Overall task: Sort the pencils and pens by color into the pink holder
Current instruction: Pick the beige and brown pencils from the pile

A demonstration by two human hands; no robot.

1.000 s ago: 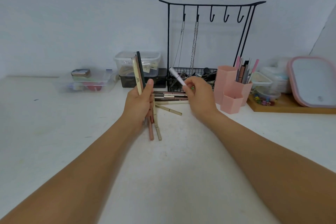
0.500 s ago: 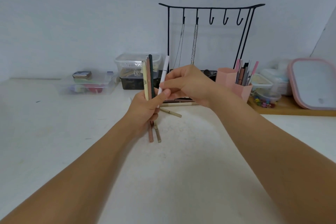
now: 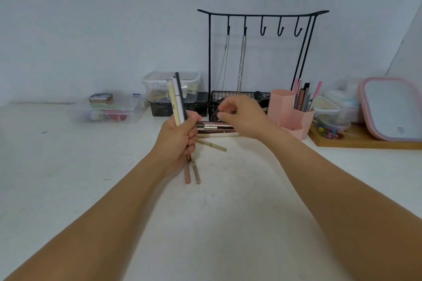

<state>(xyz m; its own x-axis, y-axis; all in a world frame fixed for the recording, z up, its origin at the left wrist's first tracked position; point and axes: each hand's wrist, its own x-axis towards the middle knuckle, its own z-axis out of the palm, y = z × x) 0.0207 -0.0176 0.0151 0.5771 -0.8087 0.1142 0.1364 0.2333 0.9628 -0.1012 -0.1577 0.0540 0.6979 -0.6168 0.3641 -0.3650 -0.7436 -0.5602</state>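
The pink holder [image 3: 291, 114] stands at the table's [image 3: 228, 223] far right, several pens already upright in its rear cups. Loose pencils [image 3: 214, 129] lie in a row just left of it, behind the hands. The left hand [image 3: 177, 138] wraps curled fingers round an upright bundle of pens [image 3: 177, 100], cream, white and dark. The right hand [image 3: 242, 116] hovers loosely curled, apparently empty. These sticks look light, stiff and smooth, likely to slide in a bunch, so pinching each mid-shaft seems best
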